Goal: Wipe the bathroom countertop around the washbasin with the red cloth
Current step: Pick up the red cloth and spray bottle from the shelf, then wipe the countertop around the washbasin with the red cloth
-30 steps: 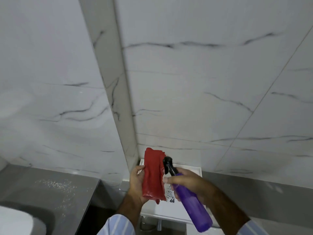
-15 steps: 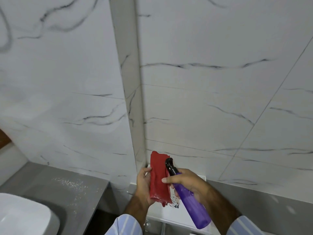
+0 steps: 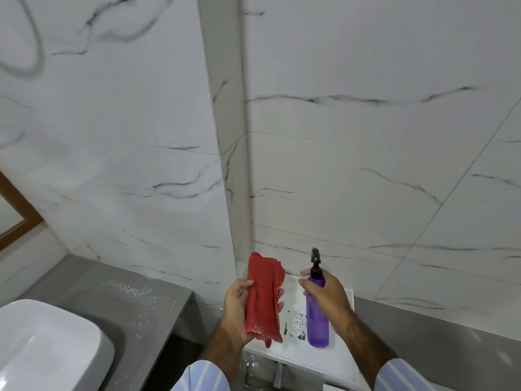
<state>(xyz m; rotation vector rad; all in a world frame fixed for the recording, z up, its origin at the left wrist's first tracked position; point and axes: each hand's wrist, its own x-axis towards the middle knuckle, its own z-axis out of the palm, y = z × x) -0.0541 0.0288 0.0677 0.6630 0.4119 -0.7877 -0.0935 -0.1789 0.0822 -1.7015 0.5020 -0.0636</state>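
My left hand (image 3: 239,309) holds the folded red cloth (image 3: 263,299) upright at bottom centre. My right hand (image 3: 328,294) grips a purple spray bottle (image 3: 317,320) with a black nozzle, upright and a short gap to the right of the cloth. The grey countertop (image 3: 118,300) lies at lower left, with white specks or droplets on its far part. The white washbasin (image 3: 45,345) sits on it at the bottom left corner. Both hands are to the right of the countertop, off its edge.
A white flat-topped fixture (image 3: 298,354) with a dark smudge sits below my hands. Marble-patterned tile walls meet in a corner (image 3: 228,165) behind. A wooden mirror frame (image 3: 19,218) shows at the left edge. A grey ledge (image 3: 439,328) runs along the right wall.
The bottle has swung from tilted against the cloth to upright and apart from it. The view has shifted, bringing more of the washbasin and countertop into sight at left.
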